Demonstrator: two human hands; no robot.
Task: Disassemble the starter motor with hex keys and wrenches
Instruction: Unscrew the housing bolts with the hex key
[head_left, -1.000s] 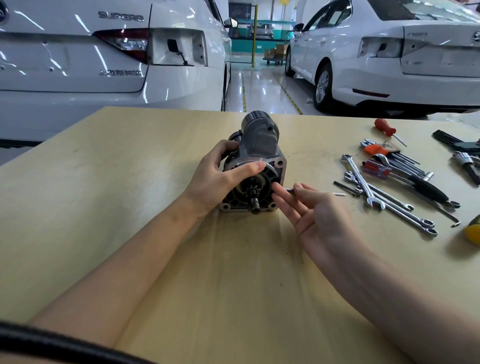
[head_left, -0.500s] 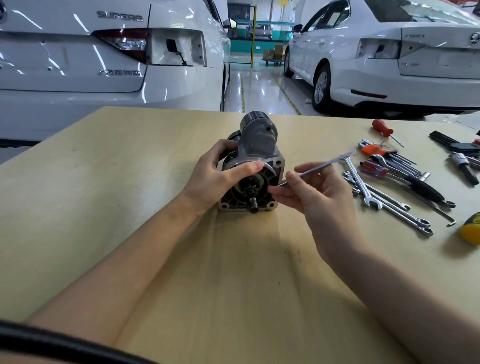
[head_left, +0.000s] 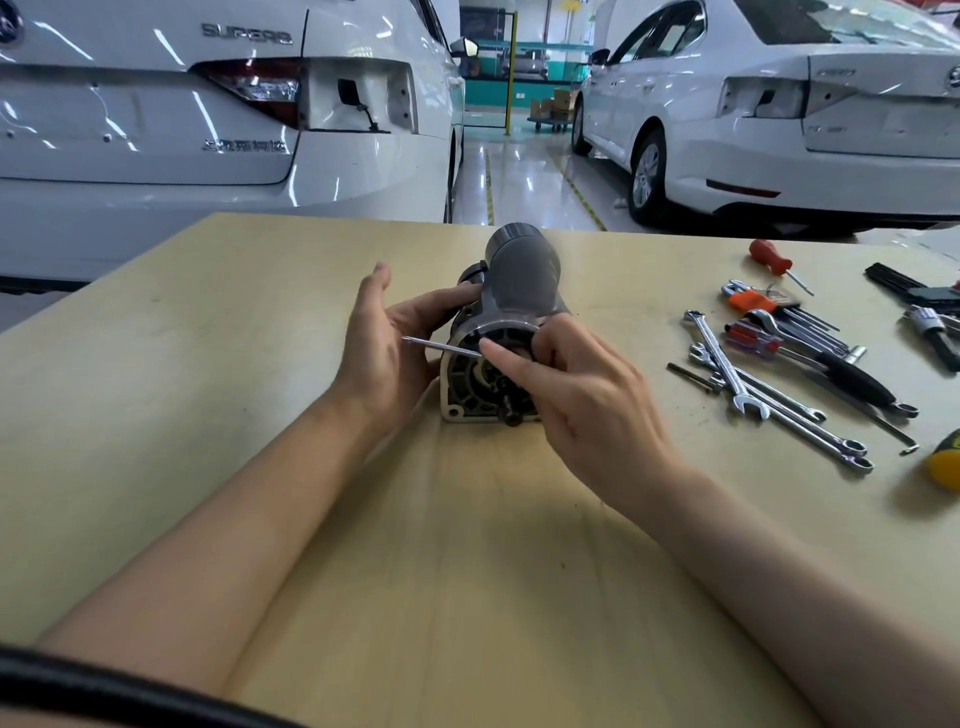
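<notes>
Right hand (head_left: 587, 395): nearest the camera, its fingers are curled round a thin hex key (head_left: 441, 346), pinched against the thumb, with the long shank pointing left across the motor's front face.
Starter motor (head_left: 511, 332): lies on its side near the middle of the worktop (head_left: 208, 415), flange and pinion shaft toward the camera, grey body pointing to the far edge.
Left hand (head_left: 392, 343): fingers relaxed and spread, fingertips against the motor's left side, thumb raised free.
Step in hand: likely seating the key's short end in a screw on the flange; the tip is hidden behind the right fingers, so this is a guess.
Next move: steady the housing with the left hand, then turn the key to loosen.
Spare tools: wrenches (head_left: 769, 395) and screwdrivers (head_left: 810, 358) lie toward the right edge.
</notes>
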